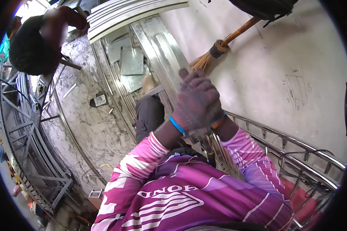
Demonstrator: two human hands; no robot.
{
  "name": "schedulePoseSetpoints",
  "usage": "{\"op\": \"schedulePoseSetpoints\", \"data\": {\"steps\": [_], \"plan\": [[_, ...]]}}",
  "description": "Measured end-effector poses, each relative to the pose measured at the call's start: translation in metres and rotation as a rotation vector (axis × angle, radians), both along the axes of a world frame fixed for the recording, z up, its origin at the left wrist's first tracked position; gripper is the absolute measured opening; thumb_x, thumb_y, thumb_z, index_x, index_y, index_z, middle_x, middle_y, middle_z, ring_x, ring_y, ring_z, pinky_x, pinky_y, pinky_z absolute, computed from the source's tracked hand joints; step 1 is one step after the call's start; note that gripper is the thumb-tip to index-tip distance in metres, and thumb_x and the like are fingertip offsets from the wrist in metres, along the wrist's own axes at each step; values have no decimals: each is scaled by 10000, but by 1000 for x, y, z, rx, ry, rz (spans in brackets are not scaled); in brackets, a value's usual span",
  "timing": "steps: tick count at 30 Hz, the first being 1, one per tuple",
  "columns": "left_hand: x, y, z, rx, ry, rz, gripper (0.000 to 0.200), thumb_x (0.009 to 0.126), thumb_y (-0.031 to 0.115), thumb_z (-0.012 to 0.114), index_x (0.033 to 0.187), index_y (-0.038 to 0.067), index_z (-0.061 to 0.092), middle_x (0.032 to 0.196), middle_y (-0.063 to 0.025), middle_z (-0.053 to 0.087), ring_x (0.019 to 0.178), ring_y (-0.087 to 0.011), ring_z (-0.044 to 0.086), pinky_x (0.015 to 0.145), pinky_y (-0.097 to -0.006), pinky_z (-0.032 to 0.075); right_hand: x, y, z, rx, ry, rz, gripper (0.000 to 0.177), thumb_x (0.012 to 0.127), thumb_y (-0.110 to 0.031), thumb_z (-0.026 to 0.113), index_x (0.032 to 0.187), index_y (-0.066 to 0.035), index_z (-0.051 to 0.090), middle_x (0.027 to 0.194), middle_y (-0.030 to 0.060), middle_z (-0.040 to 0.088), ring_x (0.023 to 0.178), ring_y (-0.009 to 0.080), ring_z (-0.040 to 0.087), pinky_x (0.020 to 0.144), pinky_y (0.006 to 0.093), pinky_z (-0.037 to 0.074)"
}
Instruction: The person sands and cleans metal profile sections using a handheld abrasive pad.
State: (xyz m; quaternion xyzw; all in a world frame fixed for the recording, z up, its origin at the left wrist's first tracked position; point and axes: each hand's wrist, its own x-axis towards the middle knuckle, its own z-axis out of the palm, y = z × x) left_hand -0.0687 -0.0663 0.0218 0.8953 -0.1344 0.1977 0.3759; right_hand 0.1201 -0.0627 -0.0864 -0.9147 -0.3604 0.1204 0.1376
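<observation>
My left hand [189, 109] and my right hand [215, 101] are pressed together in front of my chest, in dark, red-stained work gloves. Their fingers are folded closely over each other, and the palms are out of sight, so anything between them is hidden. A blue cuff edge circles the left wrist; blue and orange show at the right. Just below the wrists is a blurred metallic object [199, 138], partly covered. Behind the hands runs a long, flat metal channel [158, 38].
A straw broom [216, 52] leans by the marked white wall [266, 57]. Metal sheets [132, 61] and long strips lie ahead. A chrome rail [293, 142] runs along my right. Steel trusses [23, 142] stand at left, near another person [34, 46].
</observation>
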Motion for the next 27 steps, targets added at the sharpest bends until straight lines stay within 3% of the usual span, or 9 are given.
{"op": "schedulePoseSetpoints", "data": {"steps": [3, 5, 10, 11, 15, 16, 17, 23, 27], "plan": [[44, 44, -14, -75, -107, -56, 214, 780, 317, 718, 872, 126, 747, 923, -75, 708, 963, -303, 626, 927, -461, 450, 5, 1, 2, -31, 25, -2, 612, 1004, -447, 578, 1510, -116, 479, 1580, 149, 479, 1465, 254, 447, 1219, 371, 351], [84, 76, -21, -12, -125, -23, 264, 815, 331, 683, 878, 87, 764, 898, -140, 686, 959, -364, 607, 943, -484, 473, 8, 2, 4, -42, 34, -12, 617, 1010, -448, 570, 1516, -108, 470, 1592, 148, 466, 1479, 249, 430, 1229, 366, 337], [150, 126, -19, -74, 122, 126, 349, 887, 404, 614, 926, 107, 794, 946, -166, 733, 999, -389, 622, 928, -494, 492, 5, 15, 52, -129, 97, -59, 618, 1021, -462, 549, 1524, -112, 467, 1607, 139, 455, 1500, 239, 404, 1243, 358, 314], [146, 125, -21, -59, 122, 120, 349, 887, 404, 614, 926, 107, 794, 946, -166, 733, 999, -389, 622, 928, -494, 492, 1, 16, 67, -236, 160, -99, 612, 1022, -474, 540, 1522, -128, 476, 1604, 131, 463, 1500, 237, 404, 1242, 358, 313], [119, 104, -18, 3, -21, 118, 288, 870, 358, 662, 925, 105, 790, 948, -150, 728, 995, -385, 612, 947, -475, 479, -6, -4, 24, -28, 324, -136, 596, 1035, -487, 494, 1541, -173, 467, 1629, 114, 435, 1500, 250, 394, 1244, 355, 304], [103, 93, -18, -35, -24, 96, 264, 858, 339, 684, 924, 106, 789, 954, -142, 722, 999, -386, 606, 949, -468, 475, -37, -19, 46, -142, -5, 11, 530, 1017, -439, 546, 1448, -132, 568, 1584, 119, 495, 1476, 238, 438, 1243, 358, 313], [88, 77, -25, -11, -59, 83, 225, 830, 298, 710, 918, 104, 784, 953, -133, 699, 1021, -381, 590, 949, -470, 465, -50, -28, 59, -266, -190, 154, 557, 1029, -444, 522, 1484, -123, 523, 1630, 122, 430, 1509, 242, 388, 1266, 355, 262], [-10, -15, 4, -20, -11, -43, 226, 784, 309, 742, 914, 125, 743, 973, -97, 680, 1025, -329, 627, 1041, -495, 420, -143, -119, 51, -213, -133, 141, 574, 1023, -449, 529, 1495, -124, 506, 1632, 131, 421, 1507, 254, 391, 1264, 362, 271], [-7, -11, 5, -92, -12, -65, 202, 783, 304, 725, 866, 120, 742, 937, -93, 686, 963, -325, 632, 1040, -499, 417, -149, -121, 34, -143, -80, 122, 588, 1019, -452, 535, 1505, -124, 492, 1634, 138, 415, 1506, 263, 394, 1262, 367, 279]]}}
